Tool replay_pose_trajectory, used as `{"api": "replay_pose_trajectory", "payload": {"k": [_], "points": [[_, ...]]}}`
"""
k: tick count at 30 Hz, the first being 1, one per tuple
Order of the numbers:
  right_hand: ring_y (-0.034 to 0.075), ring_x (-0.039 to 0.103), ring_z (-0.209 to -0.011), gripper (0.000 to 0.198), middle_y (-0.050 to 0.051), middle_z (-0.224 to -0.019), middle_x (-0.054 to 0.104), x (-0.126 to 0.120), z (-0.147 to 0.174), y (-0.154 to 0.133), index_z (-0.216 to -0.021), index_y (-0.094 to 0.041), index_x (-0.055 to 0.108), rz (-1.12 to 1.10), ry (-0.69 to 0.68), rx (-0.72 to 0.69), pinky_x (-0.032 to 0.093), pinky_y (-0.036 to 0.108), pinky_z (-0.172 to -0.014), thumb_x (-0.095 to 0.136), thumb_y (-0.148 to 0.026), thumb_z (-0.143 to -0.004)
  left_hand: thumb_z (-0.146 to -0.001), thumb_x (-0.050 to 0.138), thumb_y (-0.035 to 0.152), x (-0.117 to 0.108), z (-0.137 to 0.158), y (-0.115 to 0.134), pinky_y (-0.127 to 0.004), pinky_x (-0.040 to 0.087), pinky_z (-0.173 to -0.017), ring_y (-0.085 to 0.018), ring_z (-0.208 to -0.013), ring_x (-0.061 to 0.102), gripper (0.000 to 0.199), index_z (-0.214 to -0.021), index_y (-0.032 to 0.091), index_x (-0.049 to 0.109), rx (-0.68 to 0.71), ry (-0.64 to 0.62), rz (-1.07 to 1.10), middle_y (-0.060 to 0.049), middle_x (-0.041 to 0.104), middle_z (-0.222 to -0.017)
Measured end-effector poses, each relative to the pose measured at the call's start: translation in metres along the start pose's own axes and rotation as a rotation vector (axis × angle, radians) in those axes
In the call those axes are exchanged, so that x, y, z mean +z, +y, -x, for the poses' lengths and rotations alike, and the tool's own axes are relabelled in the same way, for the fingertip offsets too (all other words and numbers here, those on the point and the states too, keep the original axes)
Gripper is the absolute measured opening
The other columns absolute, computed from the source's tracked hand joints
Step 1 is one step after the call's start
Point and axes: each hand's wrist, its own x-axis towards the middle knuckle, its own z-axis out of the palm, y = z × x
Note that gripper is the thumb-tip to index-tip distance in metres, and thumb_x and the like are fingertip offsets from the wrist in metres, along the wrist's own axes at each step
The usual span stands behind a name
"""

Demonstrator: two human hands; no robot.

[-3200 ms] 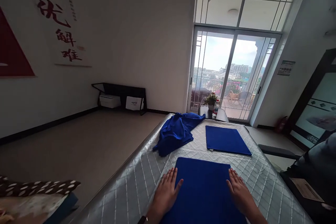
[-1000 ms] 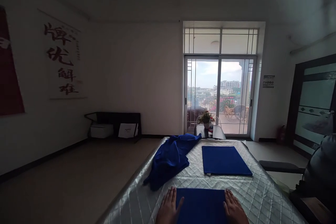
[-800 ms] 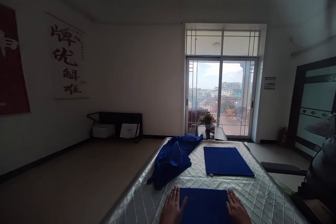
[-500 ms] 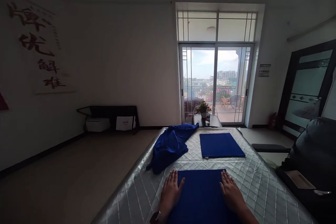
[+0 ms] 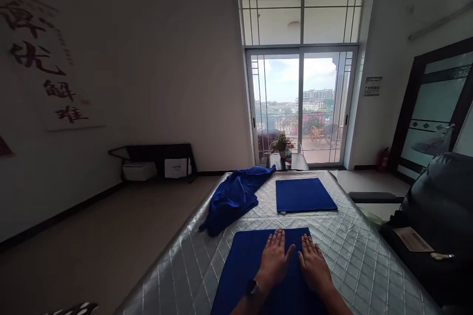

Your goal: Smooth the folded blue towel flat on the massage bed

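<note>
A flat blue cloth (image 5: 240, 261) lies on the silver quilted table cover (image 5: 177, 270) right in front of me. My left hand (image 5: 275, 258) rests palm down on the middle of its upper part, fingers stretched out. Flat along the cloth's right edge is my right hand (image 5: 314, 261), its fingers also straight. Beyond them lies a neatly squared blue cloth (image 5: 305, 194) with a small white tag at its near corner. To its left a crumpled blue cloth (image 5: 234, 197) sits in a loose heap by the table's left edge.
A small dark table (image 5: 273, 161) with a potted plant (image 5: 283, 143) and a bottle (image 5: 288, 155) stands past the far end. On the right is a black chair (image 5: 428, 202) with a brown flat item (image 5: 413, 239) and a brush-like object (image 5: 442, 256) on its seat.
My left hand has moved right, from the cloth's left edge to its middle. My right hand stays at the right edge. The camera view has shifted slightly.
</note>
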Motion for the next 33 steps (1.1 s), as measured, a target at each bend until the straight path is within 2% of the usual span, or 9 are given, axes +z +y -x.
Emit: {"api": "replay_pose_trajectory", "payload": {"k": [3,6,10,13,17,20,23,28,33], "points": [[0.02,0.019,-0.154,0.063,0.008,-0.167,0.019,0.006,0.001,0.007,-0.158,-0.009,0.029,0.043,-0.001,-0.057,0.016,0.039,-0.127,0.025,-0.022,-0.096,-0.106,0.015,0.053,0.022,0.0,0.053,-0.046,0.027,-0.127,-0.024,-0.154,0.026,0.067,-0.159,0.015,0.031,0.177,-0.05,0.138,-0.01,0.031,-0.166],[0.021,0.018,-0.155,0.064,0.008,-0.167,0.019,0.009,0.001,0.01,-0.158,-0.011,0.03,0.046,0.005,-0.083,0.016,0.041,-0.127,0.027,-0.022,-0.095,-0.106,0.015,0.053,0.031,0.006,0.064,-0.048,0.027,-0.127,-0.024,-0.155,0.024,0.067,-0.16,0.015,0.028,0.16,-0.063,0.183,-0.011,0.029,-0.166],[0.021,0.017,-0.155,0.064,0.011,-0.166,0.022,0.008,-0.002,0.007,-0.158,-0.007,0.028,0.006,0.023,-0.05,0.016,0.043,-0.127,0.023,-0.03,-0.099,-0.106,0.014,0.052,0.024,0.022,0.025,-0.047,0.026,-0.127,-0.024,-0.155,0.023,0.066,-0.16,0.014,0.027,0.107,-0.057,0.123,-0.01,0.028,-0.166],[0.02,0.017,-0.155,0.065,0.011,-0.166,0.023,0.008,-0.004,0.004,-0.158,-0.006,0.026,-0.014,0.026,-0.005,0.016,0.042,-0.127,0.02,-0.034,-0.1,-0.105,0.016,0.057,0.012,0.039,-0.028,-0.048,0.028,-0.126,-0.026,-0.154,0.025,0.071,-0.158,0.012,0.029,-0.029,-0.072,0.034,-0.011,0.029,-0.166],[0.02,0.016,-0.155,0.065,0.011,-0.166,0.023,0.01,-0.004,0.005,-0.158,-0.005,0.026,-0.015,0.033,-0.018,0.015,0.042,-0.127,0.02,-0.035,-0.1,-0.103,0.018,0.063,0.0,0.071,-0.105,-0.049,0.029,-0.125,-0.028,-0.153,0.026,0.077,-0.158,0.01,0.031,-0.219,-0.001,-0.057,-0.014,0.029,-0.165],[0.02,0.016,-0.155,0.064,0.012,-0.166,0.024,0.01,-0.002,0.005,-0.157,-0.004,0.028,0.016,0.049,-0.041,0.015,0.042,-0.127,0.019,-0.034,-0.1,-0.104,0.019,0.06,-0.002,0.091,-0.141,-0.049,0.032,-0.123,-0.027,-0.152,0.029,0.074,-0.159,0.012,0.029,-0.281,0.054,-0.07,-0.014,0.029,-0.166],[0.021,0.017,-0.155,0.063,0.015,-0.164,0.027,0.006,-0.001,0.001,-0.155,-0.003,0.033,0.059,0.054,-0.059,0.016,0.043,-0.127,0.02,-0.031,-0.101,-0.103,0.022,0.06,0.004,0.099,-0.151,-0.05,0.034,-0.122,-0.029,-0.151,0.033,0.074,-0.159,0.01,0.03,-0.315,0.096,-0.066,-0.016,0.031,-0.165],[0.024,0.023,-0.153,0.061,0.014,-0.163,0.031,0.0,0.011,0.0,-0.153,-0.004,0.038,0.095,0.067,-0.064,0.019,0.046,-0.127,0.024,-0.031,-0.1,-0.103,0.028,0.058,0.015,0.097,-0.153,-0.053,0.038,-0.119,-0.032,-0.148,0.039,0.069,-0.158,0.016,0.034,-0.272,0.182,-0.082,-0.015,0.042,-0.16],[0.026,0.031,-0.15,0.063,0.006,-0.162,0.032,0.024,0.045,0.025,-0.154,-0.016,0.041,0.048,0.006,-0.048,0.032,0.046,-0.122,0.029,-0.045,-0.1,-0.102,0.03,0.059,0.001,0.094,-0.147,-0.051,0.04,-0.119,-0.033,-0.148,0.038,0.075,-0.153,0.006,0.041,-0.289,0.243,-0.091,-0.02,0.04,-0.16]]}}
